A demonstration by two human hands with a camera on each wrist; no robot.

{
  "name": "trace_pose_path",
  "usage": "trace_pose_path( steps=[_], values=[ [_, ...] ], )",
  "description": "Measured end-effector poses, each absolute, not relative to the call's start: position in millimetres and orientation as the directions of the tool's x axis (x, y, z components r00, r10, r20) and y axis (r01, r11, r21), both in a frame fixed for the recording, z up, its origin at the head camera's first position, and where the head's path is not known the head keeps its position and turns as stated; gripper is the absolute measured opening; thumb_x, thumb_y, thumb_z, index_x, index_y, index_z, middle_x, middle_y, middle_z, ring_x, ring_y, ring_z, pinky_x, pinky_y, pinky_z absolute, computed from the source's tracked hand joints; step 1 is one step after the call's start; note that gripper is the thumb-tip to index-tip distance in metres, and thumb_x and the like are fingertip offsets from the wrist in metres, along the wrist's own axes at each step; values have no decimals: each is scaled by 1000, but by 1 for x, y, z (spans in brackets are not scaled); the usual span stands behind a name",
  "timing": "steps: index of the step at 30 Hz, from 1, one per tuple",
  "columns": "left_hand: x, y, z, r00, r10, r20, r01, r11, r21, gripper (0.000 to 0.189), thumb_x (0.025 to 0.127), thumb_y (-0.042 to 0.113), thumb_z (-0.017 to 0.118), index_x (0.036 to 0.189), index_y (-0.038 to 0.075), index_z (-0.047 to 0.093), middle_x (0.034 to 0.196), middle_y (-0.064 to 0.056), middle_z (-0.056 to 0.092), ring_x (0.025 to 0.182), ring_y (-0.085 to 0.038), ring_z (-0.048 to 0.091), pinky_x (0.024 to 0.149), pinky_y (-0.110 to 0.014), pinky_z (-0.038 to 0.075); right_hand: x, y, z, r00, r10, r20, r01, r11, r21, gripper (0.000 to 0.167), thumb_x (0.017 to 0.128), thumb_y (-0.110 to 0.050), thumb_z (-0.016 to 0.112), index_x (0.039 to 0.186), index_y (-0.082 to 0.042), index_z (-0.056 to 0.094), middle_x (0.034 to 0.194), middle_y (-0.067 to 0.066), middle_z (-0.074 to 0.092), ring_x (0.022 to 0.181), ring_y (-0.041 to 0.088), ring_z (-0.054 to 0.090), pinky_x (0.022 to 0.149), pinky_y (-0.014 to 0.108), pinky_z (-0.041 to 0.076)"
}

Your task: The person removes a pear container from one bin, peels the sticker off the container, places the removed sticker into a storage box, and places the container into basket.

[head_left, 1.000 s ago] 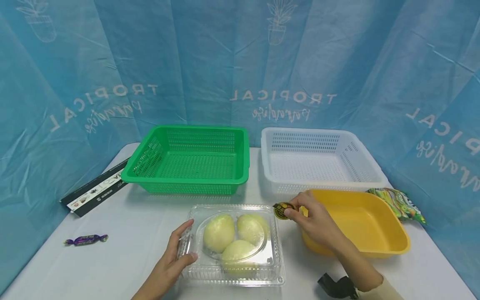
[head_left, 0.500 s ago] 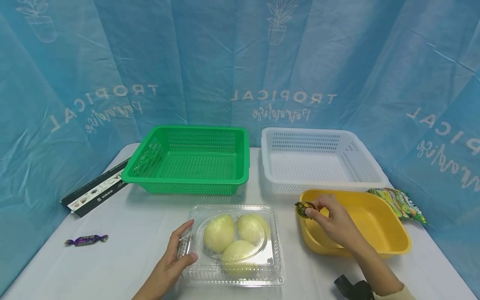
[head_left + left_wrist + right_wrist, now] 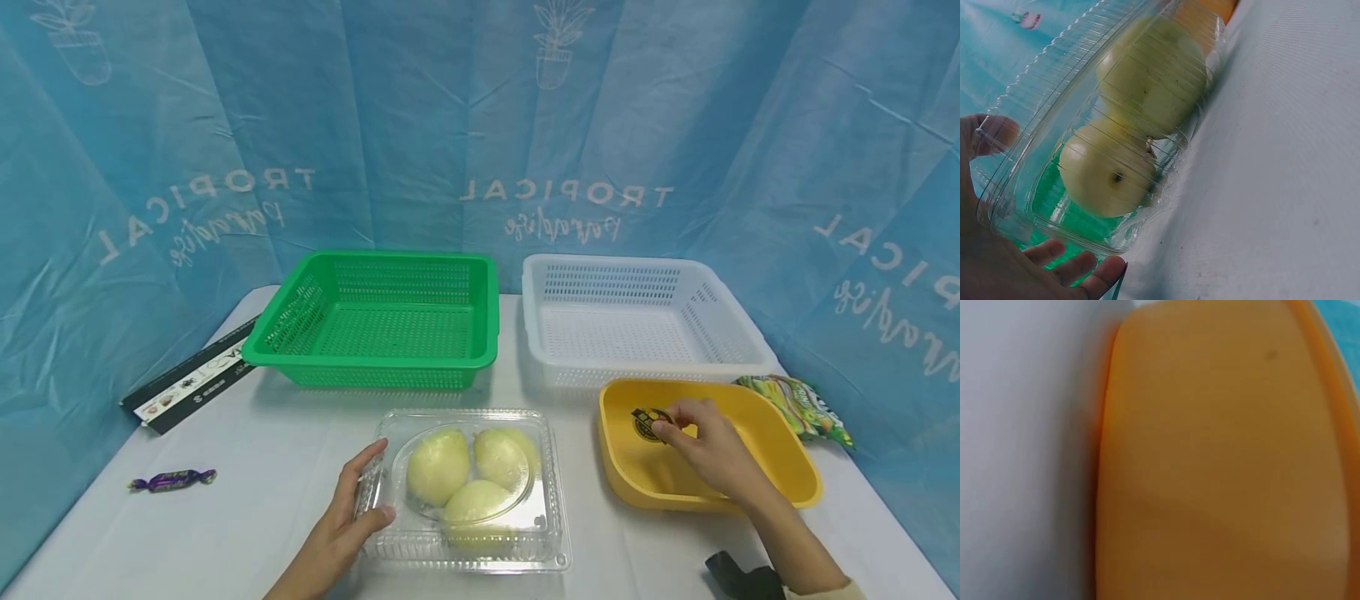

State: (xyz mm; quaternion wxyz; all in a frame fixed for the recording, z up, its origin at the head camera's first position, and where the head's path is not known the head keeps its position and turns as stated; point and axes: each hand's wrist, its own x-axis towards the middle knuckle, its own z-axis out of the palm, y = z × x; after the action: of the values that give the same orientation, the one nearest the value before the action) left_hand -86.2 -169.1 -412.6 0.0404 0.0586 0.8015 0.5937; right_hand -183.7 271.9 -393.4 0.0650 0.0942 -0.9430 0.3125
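My right hand [image 3: 712,450] pinches a round black-and-gold sticker [image 3: 647,425] between thumb and fingers, over the left part of the yellow basin [image 3: 652,495]. The basin's outer wall [image 3: 1222,450] fills most of the right wrist view, where hand and sticker are hidden. With my left hand [image 3: 341,521] I hold the left side of a clear plastic clamshell box [image 3: 553,492], lid closed. Inside lie three pale yellow-green pears [image 3: 437,467]. The left wrist view has my fingers and thumb spread around the corner of the box [image 3: 1041,94], with two pears [image 3: 1107,169] showing through.
Behind stand a green basket [image 3: 390,363] and a white basket [image 3: 645,367]. A long black-and-white box [image 3: 195,375] lies at the left, partly under the green basket's rim. A purple-wrapped candy [image 3: 171,480] sits nearer. A green snack packet [image 3: 798,408] is beside the basin.
My right hand has moved right with the sticker, from beside the plastic box to over the yellow basin. The left hand and the box have stayed in place.
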Motion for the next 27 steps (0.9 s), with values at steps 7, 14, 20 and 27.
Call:
trace_pose_path(
  steps=[7, 14, 20, 27],
  values=[
    [-87, -170, -414, -988, 152, 31, 73, 281, 957, 67, 89, 17, 54, 147, 27, 21, 158, -10, 12, 145, -43, -1, 101, -78, 3, -191, 289, -399, -976, -155, 156, -215, 816, -537, 22, 90, -33, 63, 82, -12, 61, 83, 3, 55, 87, 19, 42, 67, 26, 33],
    [-87, -169, -414, -988, 148, 36, 78, 288, 954, 67, 89, 17, 55, 147, 27, 21, 158, -10, 14, 145, -43, 0, 101, -77, 3, -198, 301, -401, -985, -157, 69, -169, 828, -535, 23, 90, -32, 63, 82, -11, 62, 81, 3, 56, 84, 19, 41, 64, 25, 30],
    [-86, -169, -413, -988, 153, 24, 67, 282, 957, 68, 90, 17, 55, 147, 26, 21, 158, -9, 12, 145, -42, 0, 102, -77, 2, -201, 305, -402, -983, -180, 23, -164, 829, -535, 23, 89, -31, 64, 77, -11, 59, 72, 0, 53, 72, 12, 40, 58, 23, 28],
    [-86, -170, -413, -988, 155, 22, 65, 282, 957, 68, 90, 18, 55, 148, 25, 20, 158, -9, 11, 145, -40, -2, 102, -77, 2, -204, 313, -407, -974, -227, 7, -194, 812, -551, 26, 89, -27, 64, 73, -10, 54, 62, -4, 40, 52, 4, 32, 47, 21, 27]
  ],
)
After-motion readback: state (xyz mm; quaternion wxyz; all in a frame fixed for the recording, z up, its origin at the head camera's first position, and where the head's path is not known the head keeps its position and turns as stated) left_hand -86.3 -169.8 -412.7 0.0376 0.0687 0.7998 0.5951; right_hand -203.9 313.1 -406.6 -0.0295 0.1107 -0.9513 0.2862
